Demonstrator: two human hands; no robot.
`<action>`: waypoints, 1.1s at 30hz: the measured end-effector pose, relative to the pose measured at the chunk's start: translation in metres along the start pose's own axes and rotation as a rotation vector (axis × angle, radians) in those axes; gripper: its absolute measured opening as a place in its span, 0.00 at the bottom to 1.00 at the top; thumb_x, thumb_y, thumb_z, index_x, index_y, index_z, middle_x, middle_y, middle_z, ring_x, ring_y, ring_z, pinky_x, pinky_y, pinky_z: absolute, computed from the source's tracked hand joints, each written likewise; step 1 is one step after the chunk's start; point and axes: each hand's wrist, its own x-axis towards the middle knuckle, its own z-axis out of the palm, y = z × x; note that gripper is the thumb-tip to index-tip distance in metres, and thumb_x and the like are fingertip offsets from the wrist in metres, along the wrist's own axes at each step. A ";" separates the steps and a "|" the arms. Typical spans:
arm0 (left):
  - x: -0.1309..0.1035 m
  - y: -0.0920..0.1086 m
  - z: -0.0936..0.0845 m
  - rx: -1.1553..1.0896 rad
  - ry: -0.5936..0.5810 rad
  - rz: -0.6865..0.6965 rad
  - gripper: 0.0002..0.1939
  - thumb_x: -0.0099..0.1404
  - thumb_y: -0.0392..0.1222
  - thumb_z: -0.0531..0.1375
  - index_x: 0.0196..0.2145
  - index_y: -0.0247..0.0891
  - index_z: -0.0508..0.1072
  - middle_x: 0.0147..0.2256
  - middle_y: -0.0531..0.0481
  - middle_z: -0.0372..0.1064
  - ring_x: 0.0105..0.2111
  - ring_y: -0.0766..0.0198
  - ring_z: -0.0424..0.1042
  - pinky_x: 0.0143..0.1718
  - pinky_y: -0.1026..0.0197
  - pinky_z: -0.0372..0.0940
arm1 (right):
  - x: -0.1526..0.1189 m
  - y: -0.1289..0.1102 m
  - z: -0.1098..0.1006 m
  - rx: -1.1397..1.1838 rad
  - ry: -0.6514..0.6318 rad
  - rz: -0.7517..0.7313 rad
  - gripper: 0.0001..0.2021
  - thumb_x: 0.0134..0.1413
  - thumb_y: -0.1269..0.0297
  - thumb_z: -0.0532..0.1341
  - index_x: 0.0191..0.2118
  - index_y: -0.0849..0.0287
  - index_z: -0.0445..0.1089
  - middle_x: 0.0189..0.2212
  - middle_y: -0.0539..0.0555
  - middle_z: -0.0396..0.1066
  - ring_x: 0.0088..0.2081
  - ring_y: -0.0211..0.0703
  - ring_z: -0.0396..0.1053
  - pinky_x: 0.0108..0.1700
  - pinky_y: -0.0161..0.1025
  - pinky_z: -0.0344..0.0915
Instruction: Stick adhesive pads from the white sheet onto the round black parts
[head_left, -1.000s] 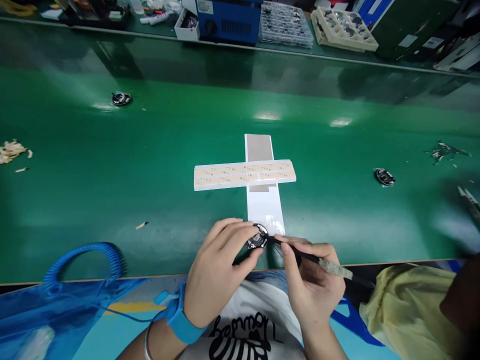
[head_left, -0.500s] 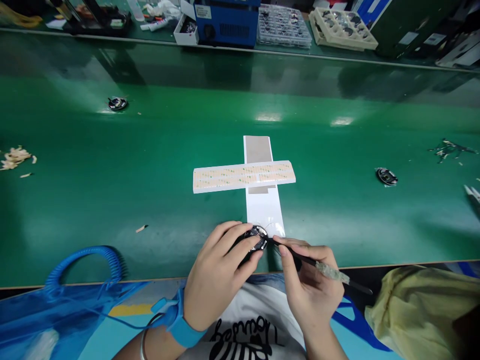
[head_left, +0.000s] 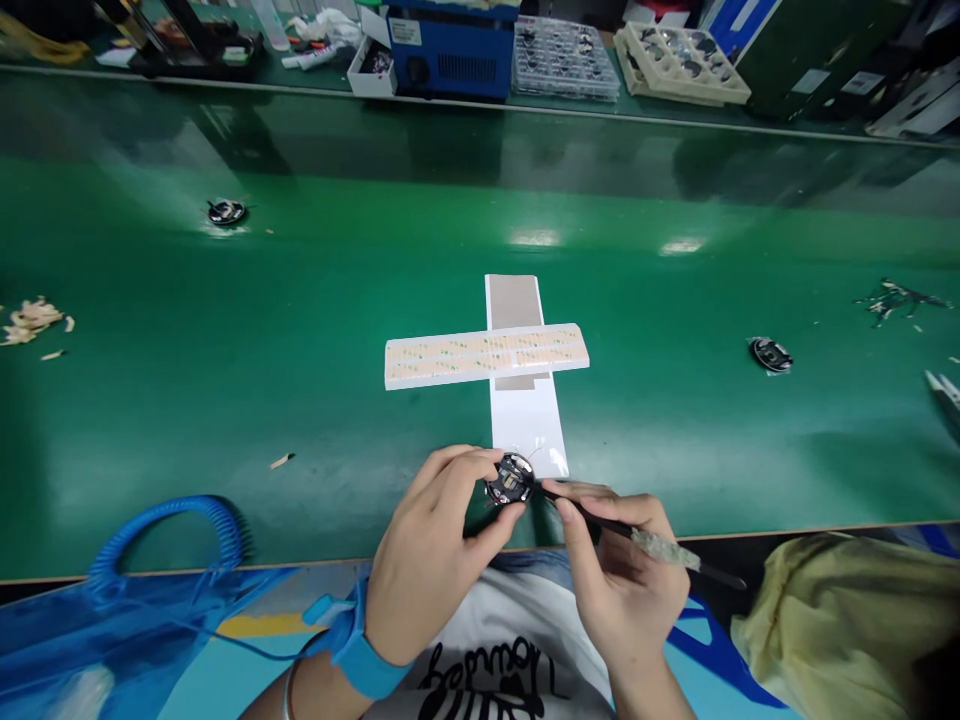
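My left hand (head_left: 431, 545) holds a small round black electronic module (head_left: 511, 478) by its rim, between the thumb and fingers. Pale and metallic parts show on its upward face, and a thin wire sticks up beside it. In my right hand (head_left: 626, 570) is a slim black pen-like tool (head_left: 664, 547), wrapped in clear tape near its back end. Its front end meets the module's right edge; the very tip is too small to make out. Just beyond the module lies a white card strip (head_left: 529, 425), crossed by a sheet of small peach stickers (head_left: 450, 358).
Similar round modules lie at the far left (head_left: 226, 212) and at right (head_left: 771, 355). Peeled scraps (head_left: 31, 320) sit at the left edge, dark scraps (head_left: 896, 297) at right. A coiled blue cord (head_left: 169, 525) runs to my left wristband (head_left: 367, 650). Parts trays (head_left: 566, 60) line the back shelf.
My left fingers have drawn back from over the module, so more of its face shows. The tool stays at its right edge. The whole view has shifted slightly.
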 end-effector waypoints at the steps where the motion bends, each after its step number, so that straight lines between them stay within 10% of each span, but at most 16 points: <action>1: 0.000 0.000 0.000 -0.001 0.001 0.002 0.13 0.62 0.34 0.64 0.41 0.40 0.64 0.46 0.47 0.71 0.49 0.59 0.68 0.48 0.56 0.69 | 0.000 0.000 0.000 -0.002 0.004 0.001 0.14 0.52 0.84 0.61 0.39 0.58 0.67 0.37 0.54 0.77 0.41 0.43 0.78 0.45 0.41 0.75; 10: 0.002 -0.001 -0.001 0.117 -0.007 0.204 0.11 0.66 0.34 0.61 0.47 0.39 0.70 0.48 0.48 0.71 0.50 0.56 0.65 0.53 0.51 0.66 | -0.001 0.003 0.001 -0.034 0.017 -0.055 0.15 0.50 0.86 0.61 0.39 0.59 0.66 0.37 0.54 0.77 0.41 0.42 0.77 0.46 0.40 0.75; 33: 0.001 -0.001 -0.001 0.048 -0.016 0.087 0.12 0.65 0.36 0.62 0.44 0.40 0.66 0.46 0.49 0.71 0.50 0.59 0.66 0.51 0.56 0.67 | 0.000 0.002 -0.001 -0.023 -0.017 -0.053 0.15 0.51 0.86 0.61 0.39 0.59 0.66 0.35 0.53 0.76 0.41 0.43 0.78 0.46 0.41 0.75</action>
